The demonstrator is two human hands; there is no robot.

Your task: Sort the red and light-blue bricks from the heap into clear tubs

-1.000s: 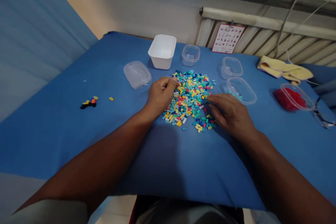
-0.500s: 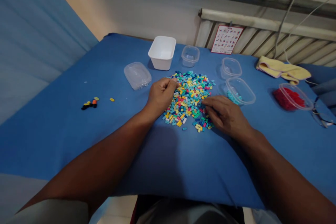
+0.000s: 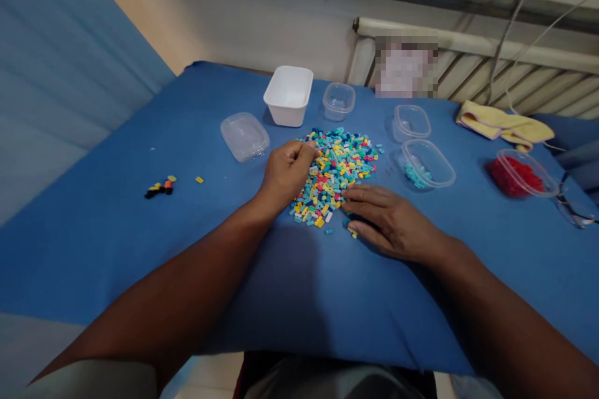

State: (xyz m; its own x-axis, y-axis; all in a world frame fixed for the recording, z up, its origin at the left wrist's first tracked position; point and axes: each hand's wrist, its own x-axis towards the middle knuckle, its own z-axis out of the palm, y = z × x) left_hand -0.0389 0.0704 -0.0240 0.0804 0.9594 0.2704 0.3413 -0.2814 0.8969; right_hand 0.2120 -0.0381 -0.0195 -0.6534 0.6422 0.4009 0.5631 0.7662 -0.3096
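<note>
A heap of small toy bricks [image 3: 334, 168] in blue, teal, yellow, pink and white lies on the blue cloth. At its left edge rests my left hand [image 3: 289, 168], fingers curled and thumb pressed against them; whatever it may hold is hidden. My right hand [image 3: 390, 218] lies low over the heap's lower right side, its fingers stretched out and apart, touching bricks and covering some. Right of the heap stands a clear tub [image 3: 448, 173] with teal bricks [image 3: 416, 176] inside.
Behind the heap are a white tub [image 3: 287, 113], a clear tub [image 3: 337, 103] and another clear tub [image 3: 412, 121]. Clear lids [image 3: 244, 136] lie left. Several black, yellow and orange pieces [image 3: 161, 187] sit far left. To the right are red pieces [image 3: 510, 177], glasses [image 3: 578, 215] and a yellow cloth [image 3: 505, 124].
My right hand has moved left and toward me, and its fingers have straightened over the lower right bricks. My left hand has stayed at the heap's left edge.
</note>
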